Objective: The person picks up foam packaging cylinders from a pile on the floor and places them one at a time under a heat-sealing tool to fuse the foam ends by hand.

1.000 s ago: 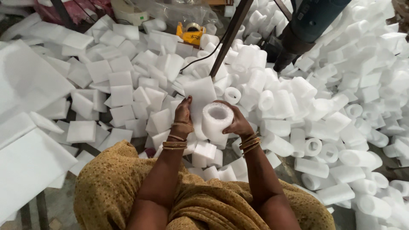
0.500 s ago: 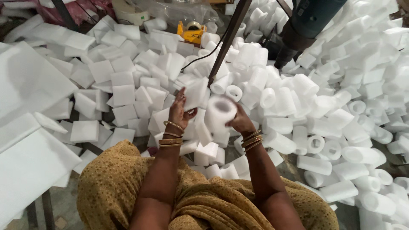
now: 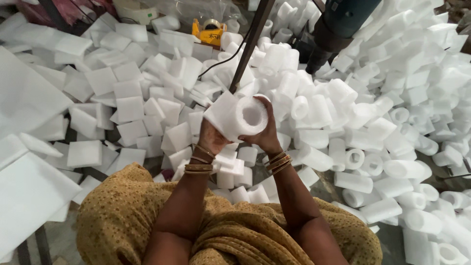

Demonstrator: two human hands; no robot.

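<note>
head view. i hold a white foam roll (image 3: 243,117) up in front of me, above the heaps: my left hand (image 3: 212,139) is closed around its loose, flat end, my right hand (image 3: 267,135) cups the curled side, open bore facing the camera. flat foam squares (image 3: 130,109) lie heaped on the left, finished foam tubes (image 3: 373,142) on the right; a dark metal rod (image 3: 251,41) slants down just behind the roll. as i judge it, rolling well needs the free edge kept square to the bore, even pressure from both palms, and thumbs tucking the flap so the tube does not spring open.
</note>
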